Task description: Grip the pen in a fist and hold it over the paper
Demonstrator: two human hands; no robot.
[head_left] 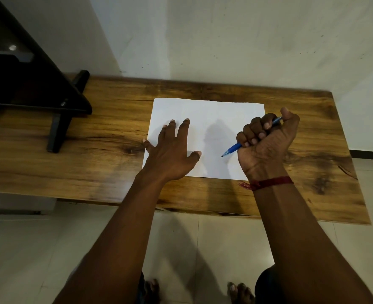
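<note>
A low wooden table with strong dark grain stands against a pale wall, over a floor of light tiles. On the far left part of the table rests a black stand that carries a dark slanted panel (its top is cut off by the frame). Near the middle of the table lies a white sheet of paper, blank as far as can be seen, with its edges almost parallel to the table edge. The left hand lies flat on the left side of the sheet, fingers straight and spread, pressing it down. The right hand is clenched like a fist around a blue pen, over the right side of the sheet; the pen tip points down-left, very near the paper. A red thread is tied around the right wrist. At the near edge, two bare feet stand on the tiles.
</note>
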